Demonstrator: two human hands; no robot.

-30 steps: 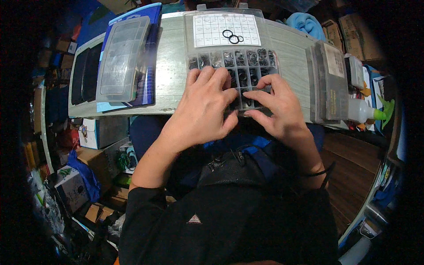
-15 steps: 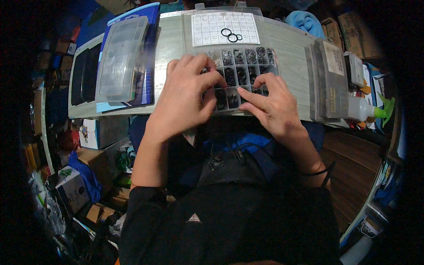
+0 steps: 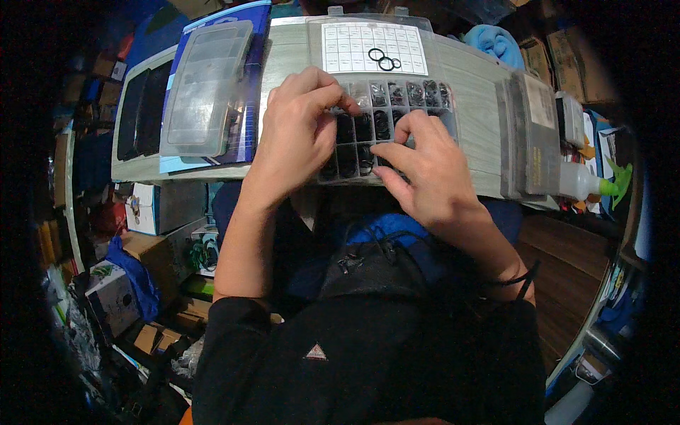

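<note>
A clear compartment box (image 3: 373,131) stands at the table's front edge, its lid (image 3: 314,42) folded back. Black rubber rings (image 3: 382,122) fill many of its cells. Three loose rings (image 3: 383,59), of differing sizes, lie on the lid over a white chart (image 3: 340,62). My left hand (image 3: 301,120) is over the box's left side, index finger bent into the upper cells and thumb apart from it. Across the right-hand front cells reaches my right hand (image 3: 432,163), its thumb and index fingertip separated near the front row. I make out nothing held in either hand.
On the left lie an empty clear case (image 3: 205,88) on a blue package (image 3: 256,71) and dark flat objects (image 3: 145,106). Stacked cases (image 3: 531,134) and a spray bottle (image 3: 581,180) stand right. A light blue cloth (image 3: 492,46) is behind; boxes (image 3: 113,301) crowd the floor left.
The view has shifted slightly, moving the box rightward in it. My left hand has moved left and up relative to the box, uncovering front cells; my right hand has moved left across it.
</note>
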